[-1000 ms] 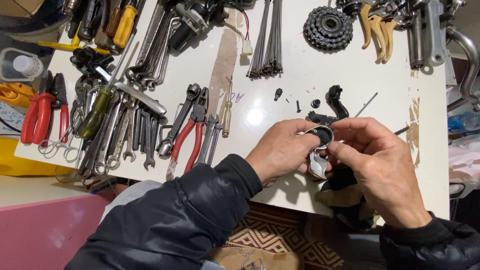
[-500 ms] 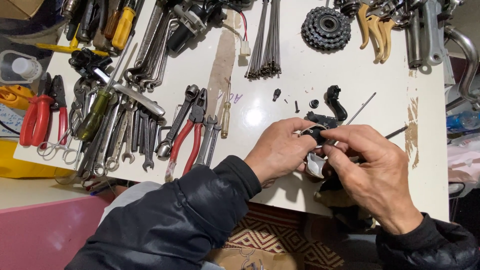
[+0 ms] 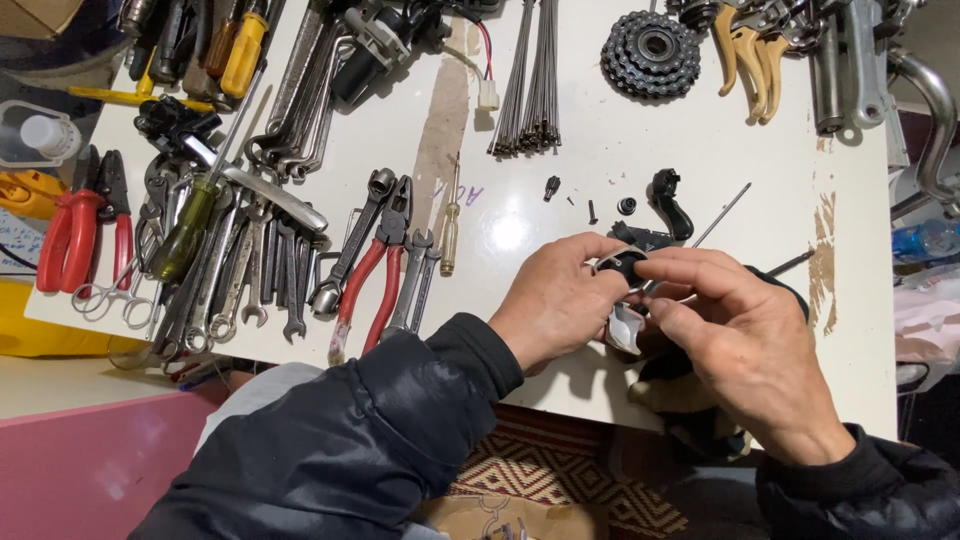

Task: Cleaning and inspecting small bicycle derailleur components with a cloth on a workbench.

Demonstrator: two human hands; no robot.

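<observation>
While both hands meet over the near edge of the white surface (image 3: 600, 150), toward its right half, the left hand (image 3: 555, 300) and right hand (image 3: 745, 345) pinch one small black round part (image 3: 625, 268) between them; left fingers (image 3: 590, 250) closed on its left side, right fingers (image 3: 690, 268) closed on its right and top. Silvery metal piece (image 3: 625, 328) sits just below the part, between the two hands; cannot tell which hand carries it. Both arms in dark jacket sleeves (image 3: 400, 420). Just beyond the hands: a black curved lever piece (image 3: 672, 200), a small black ring (image 3: 627, 206), a tiny screw (image 3: 592, 211), a small black nut-like bit (image 3: 551, 187), a thin metal rod (image 3: 722, 213), all lying apart from each other. Left of the left hand: red-handled pliers (image 3: 375, 265), a small yellow-handled screwdriver (image 3: 450, 235), a row of spanners (image 3: 255, 270). Far edge: a bundle of spokes (image 3: 530, 75) in the middle, a black toothed sprocket cluster (image 3: 650, 50) to its right, tan brake levers (image 3: 745, 50) near the far right corner. Left edge: red-handled cutters (image 3: 75, 235), a green-handled screwdriver (image 3: 190, 225), small scissors-like forceps (image 3: 110, 300). Pink panel (image 3: 80, 460) below the near left corner; patterned rug (image 3: 580, 470) under the near edge.
</observation>
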